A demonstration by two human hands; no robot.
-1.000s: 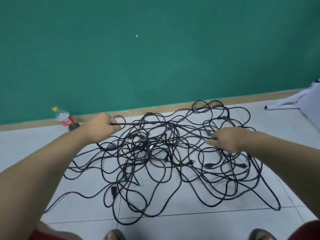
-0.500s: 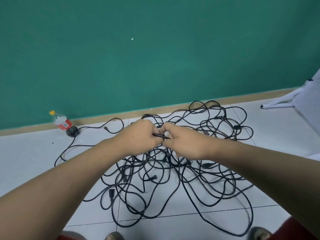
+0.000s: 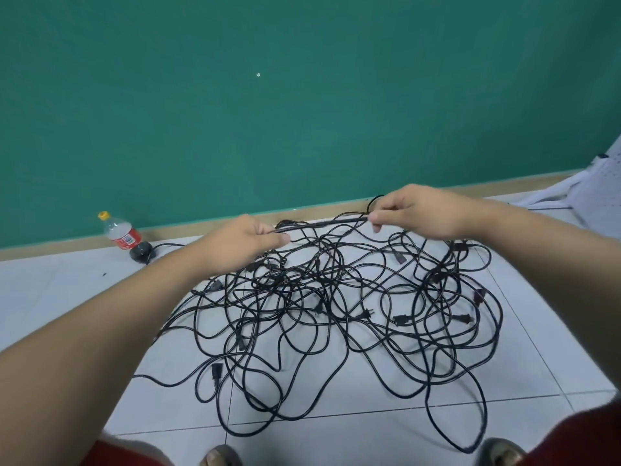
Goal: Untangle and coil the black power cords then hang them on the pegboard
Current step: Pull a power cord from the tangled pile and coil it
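A big tangle of black power cords lies spread over the white tiled floor, with several plugs showing among the loops. A stretch of black cord runs taut above the heap between my two hands. My left hand grips one end of that stretch. My right hand pinches the other end, higher and further back, with a small loop rising above its fingers. At the far right edge stands the white pegboard, only partly in view.
A plastic bottle with a red label and yellow cap stands by the green wall at the left, next to a dark round object with a cord leading to it. My feet are at the bottom edge.
My hands, close together over the heap half a second ago, have pulled apart. The right one rose back and to the right, drawing a length of cord tight between them.
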